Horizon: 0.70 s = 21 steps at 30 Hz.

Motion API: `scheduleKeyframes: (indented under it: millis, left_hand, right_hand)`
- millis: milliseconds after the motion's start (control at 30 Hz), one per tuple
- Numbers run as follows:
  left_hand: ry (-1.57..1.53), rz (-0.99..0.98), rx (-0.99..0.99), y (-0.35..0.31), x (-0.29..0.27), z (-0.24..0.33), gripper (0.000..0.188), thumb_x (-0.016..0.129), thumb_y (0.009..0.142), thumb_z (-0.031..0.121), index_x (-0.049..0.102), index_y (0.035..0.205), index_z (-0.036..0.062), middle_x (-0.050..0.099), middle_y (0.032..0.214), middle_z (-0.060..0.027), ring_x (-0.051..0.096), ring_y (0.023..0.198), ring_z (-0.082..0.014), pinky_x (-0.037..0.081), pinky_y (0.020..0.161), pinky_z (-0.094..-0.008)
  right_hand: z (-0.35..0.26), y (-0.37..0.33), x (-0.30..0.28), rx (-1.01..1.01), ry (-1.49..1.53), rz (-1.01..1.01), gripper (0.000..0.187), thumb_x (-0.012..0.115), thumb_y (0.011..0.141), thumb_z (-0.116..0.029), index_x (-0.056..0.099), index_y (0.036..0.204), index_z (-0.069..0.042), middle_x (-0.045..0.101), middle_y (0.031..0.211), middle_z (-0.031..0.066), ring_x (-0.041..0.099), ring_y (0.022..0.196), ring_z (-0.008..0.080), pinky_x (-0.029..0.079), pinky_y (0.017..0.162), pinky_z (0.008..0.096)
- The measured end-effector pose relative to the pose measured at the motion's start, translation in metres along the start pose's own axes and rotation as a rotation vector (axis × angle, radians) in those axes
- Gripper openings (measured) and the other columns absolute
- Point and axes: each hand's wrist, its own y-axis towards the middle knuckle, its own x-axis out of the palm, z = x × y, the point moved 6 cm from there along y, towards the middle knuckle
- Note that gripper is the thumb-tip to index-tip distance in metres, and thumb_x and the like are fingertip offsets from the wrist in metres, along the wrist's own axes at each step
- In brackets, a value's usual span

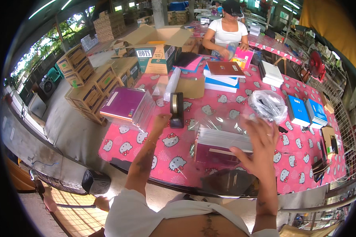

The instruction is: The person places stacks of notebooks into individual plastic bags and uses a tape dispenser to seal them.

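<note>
My left hand (161, 120) is closed beside the black tape dispenser (177, 114), its fingertips at the dispenser's left side. Whatever those fingers may pinch is too small to make out. Fingers spread, my right hand (261, 142) is over the right end of a stack of purple notebooks (221, 140), slightly smeared by motion. Clear plastic film surrounds that stack, whose purple cover faces me and whose white page edges show on top. Another stack of purple notebooks (124, 102), in clear plastic, lies to the left.
A crumpled clear plastic bundle (268, 106) lies right of the stack, near blue notebooks (298, 110). Farther back are brown-topped notebooks (225, 69), a plastic roll (172, 85) and an open carton (154, 55). A person (228, 35) handles a pink item across the patterned table (172, 140).
</note>
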Motion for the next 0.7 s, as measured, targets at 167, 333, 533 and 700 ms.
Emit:
scheduleKeyframes:
  millis: [167, 333, 533, 700]
  left_hand:
    - [-0.381, 0.180, 0.249, 0.015, 0.048, -0.013, 0.021, 0.073, 0.083, 0.021, 0.071, 0.092, 0.0015, 0.066, 0.075, -0.0019, 0.058, 0.062, -0.0117, 0.049, 0.054, -0.0298]
    - [-0.146, 0.184, 0.026, -0.005, 0.037, -0.058, 0.019, 0.068, 0.084, 0.024, 0.073, 0.086, 0.0057, 0.071, 0.079, -0.0125, 0.069, 0.069, -0.0262, 0.053, 0.062, -0.0390]
    - [0.490, 0.058, 0.605, -0.050, 0.011, 0.081, 0.019, 0.069, 0.087, 0.021, 0.071, 0.096, 0.0038, 0.072, 0.080, -0.0137, 0.070, 0.072, -0.0289, 0.055, 0.066, -0.0385]
    - [-0.477, -0.755, 0.784, -0.123, 0.036, 0.202, 0.028, 0.066, 0.095, 0.007, 0.061, 0.122, 0.0046, 0.061, 0.093, 0.0000, 0.058, 0.083, -0.0074, 0.048, 0.073, -0.0235]
  right_hand:
    - [-0.013, 0.034, 0.034, 0.038, 0.151, -0.250, 0.044, 0.074, 0.084, -0.037, 0.065, 0.120, -0.011, 0.065, 0.106, 0.0071, 0.063, 0.100, 0.0276, 0.036, 0.104, 0.0483]
    - [-0.039, 0.054, 0.043, -0.014, 0.233, -0.135, 0.040, 0.074, 0.085, -0.036, 0.067, 0.114, -0.009, 0.067, 0.100, 0.0078, 0.065, 0.093, 0.0281, 0.041, 0.097, 0.0469]
    - [-0.040, 0.066, 0.057, 0.042, 0.182, -0.201, 0.041, 0.074, 0.083, -0.037, 0.068, 0.109, -0.006, 0.070, 0.093, 0.0094, 0.067, 0.078, 0.0303, 0.046, 0.081, 0.0443]
    - [-0.048, 0.072, 0.063, 0.049, 0.188, -0.257, 0.040, 0.073, 0.083, -0.038, 0.070, 0.107, -0.006, 0.071, 0.083, 0.0111, 0.067, 0.074, 0.0310, 0.045, 0.080, 0.0453]
